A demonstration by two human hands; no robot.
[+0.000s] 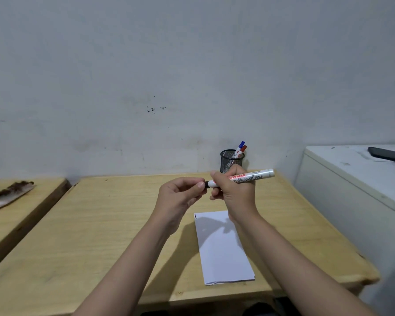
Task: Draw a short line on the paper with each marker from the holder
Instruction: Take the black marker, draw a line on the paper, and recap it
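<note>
The marker (249,176) I hold is white with red and dark lettering along the barrel and a black end. My holder (231,161) is black wire mesh — a fine grid pattern — with a blue-capped marker (241,144) and a red-capped marker (243,148) poking out, both white-bodied. The paper (224,249) is plain white, one short black line (195,216) at its far left corner. The table (100,224) is pale yellow wood with faint grain — the wall (169,65) a smudged grey-white.
</note>
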